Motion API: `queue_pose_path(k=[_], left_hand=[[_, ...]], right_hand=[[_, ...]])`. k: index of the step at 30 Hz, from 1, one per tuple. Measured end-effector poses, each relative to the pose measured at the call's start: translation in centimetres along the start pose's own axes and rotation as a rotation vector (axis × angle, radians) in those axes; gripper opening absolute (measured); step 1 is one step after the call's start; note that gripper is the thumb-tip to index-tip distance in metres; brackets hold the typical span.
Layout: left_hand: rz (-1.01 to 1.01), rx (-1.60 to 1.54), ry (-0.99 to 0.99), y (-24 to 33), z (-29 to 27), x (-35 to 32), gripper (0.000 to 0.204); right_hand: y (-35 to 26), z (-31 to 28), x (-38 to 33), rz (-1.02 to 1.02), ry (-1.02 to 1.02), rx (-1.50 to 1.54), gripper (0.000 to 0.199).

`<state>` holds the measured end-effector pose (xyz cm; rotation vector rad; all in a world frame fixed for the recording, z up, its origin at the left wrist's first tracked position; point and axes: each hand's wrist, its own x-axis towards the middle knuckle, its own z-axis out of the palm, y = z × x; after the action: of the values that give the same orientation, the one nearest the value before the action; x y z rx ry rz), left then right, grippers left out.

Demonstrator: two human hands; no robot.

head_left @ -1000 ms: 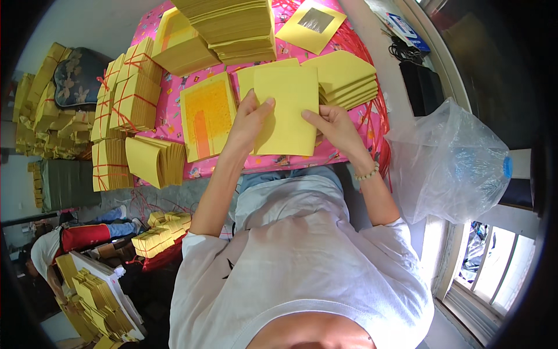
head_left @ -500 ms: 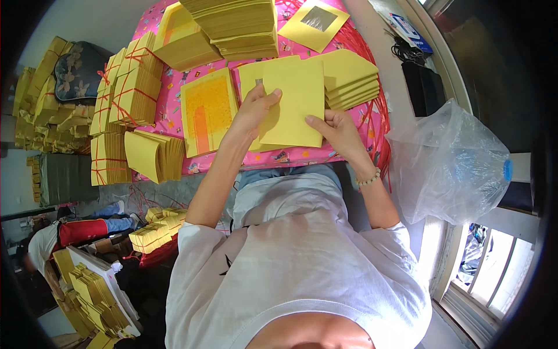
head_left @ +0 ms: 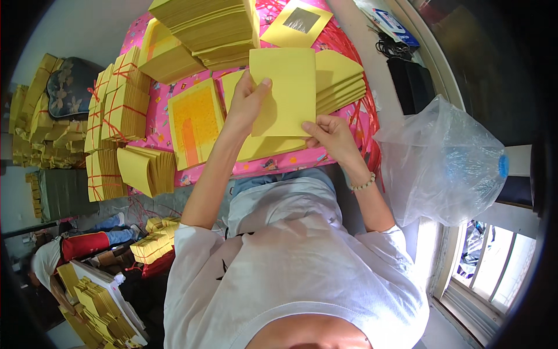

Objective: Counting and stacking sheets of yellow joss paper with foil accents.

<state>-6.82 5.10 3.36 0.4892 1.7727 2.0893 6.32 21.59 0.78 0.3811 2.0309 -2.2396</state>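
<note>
Over the pink-covered table (head_left: 250,170) I hold up a yellow paper envelope (head_left: 285,93) with both hands. My left hand (head_left: 247,104) grips its left edge, thumb on the face towards me. At the lower right corner, my right hand (head_left: 330,135) pinches it between thumb and bent fingers. Behind and below lie more yellow paper pieces (head_left: 268,148), partly hidden. A fanned pile of yellow envelopes (head_left: 342,81) is just right of the held one. To the left sits a yellow board smeared with orange (head_left: 199,116), perhaps glue.
Tall yellow stacks (head_left: 209,35) rise at the back. Bundles tied with red string (head_left: 125,110) line the left side. Red strings (head_left: 369,116) hang along the right edge beside a clear plastic bag (head_left: 442,163). Another person (head_left: 49,262) bends over at lower left.
The held envelope has been raised and turned more upright, and both hands still grip it. The whole view has shifted slightly, with the table's things now further left.
</note>
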Motion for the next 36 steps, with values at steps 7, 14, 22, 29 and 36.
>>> queue_pose_path(k=[7, 14, 22, 29, 36], left_hand=[[-0.122, 0.010, -0.096, 0.4, 1.3, 3.1, 0.035], [-0.058, 0.447, -0.274, 0.3, 2.3, 10.4, 0.054], [-0.032, 0.796, -0.291, -4.2, 2.4, 14.4, 0.064], [0.018, 0.940, -0.320, -7.6, 3.6, 13.2, 0.063], [0.095, 1.140, -0.283, -8.1, 5.5, 12.1, 0.058]], right_hand=[[-2.3, -2.5, 1.9, -0.156, 0.126, 0.086, 0.022], [-2.7, -5.1, 6.2, -0.217, 0.338, 0.196, 0.020], [-1.3, -5.1, 7.9, -0.107, 0.382, 0.200, 0.024], [1.8, -6.8, 7.3, 0.003, 0.388, 0.122, 0.027], [2.3, -7.1, 7.2, -0.017, 0.401, 0.167, 0.031]])
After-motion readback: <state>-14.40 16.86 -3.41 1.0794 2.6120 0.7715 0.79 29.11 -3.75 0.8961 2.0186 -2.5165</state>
